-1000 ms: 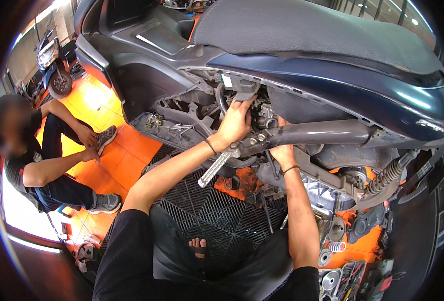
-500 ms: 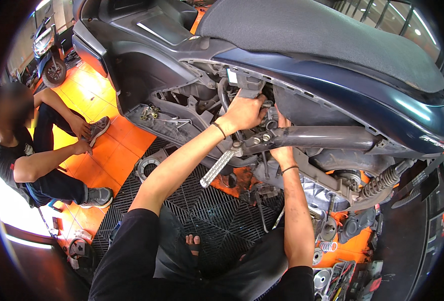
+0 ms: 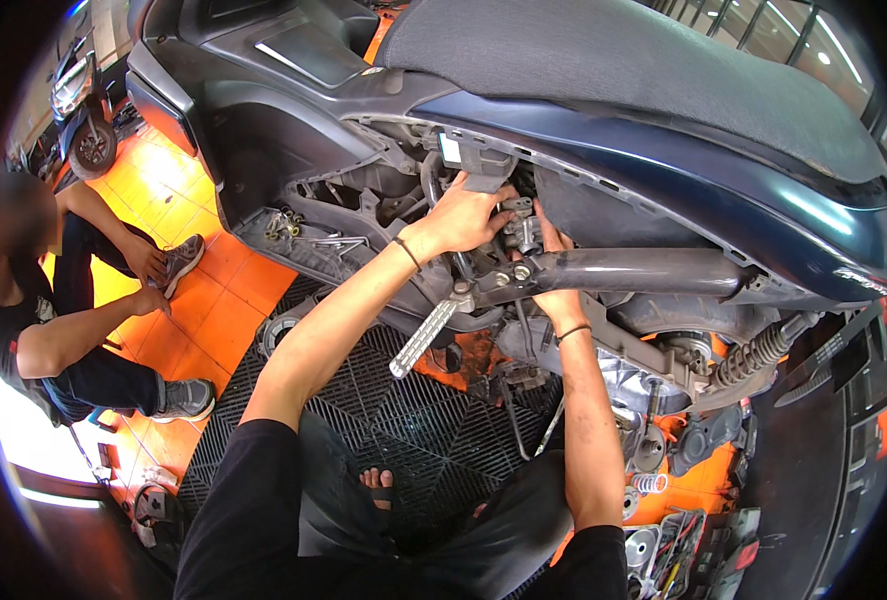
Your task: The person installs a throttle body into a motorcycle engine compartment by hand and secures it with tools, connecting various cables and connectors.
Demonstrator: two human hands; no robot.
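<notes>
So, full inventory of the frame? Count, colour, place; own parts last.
Near scooter: 1, black and blue, across top
Seat: 1, dark grey, top
Metal part: 1, grey, centre
Thick tube: 1, dark grey, right of centre
Footpeg: 1, silver, centre
Shock absorber: 1, grey, right
Small hardware: several, silvery, left of centre
Second scooter: 1, dark, upper left
Seated person: 1, dark clothes, left
Floor tiles: many, orange, left
Ribbed mat: count unclear, black, lower centre
Coil spring: 1, whitish, lower right
Loose parts: several, dark, lower right
Left hand: 1, bare, at metal part
Right hand: 1, bare, partly behind tube
</notes>
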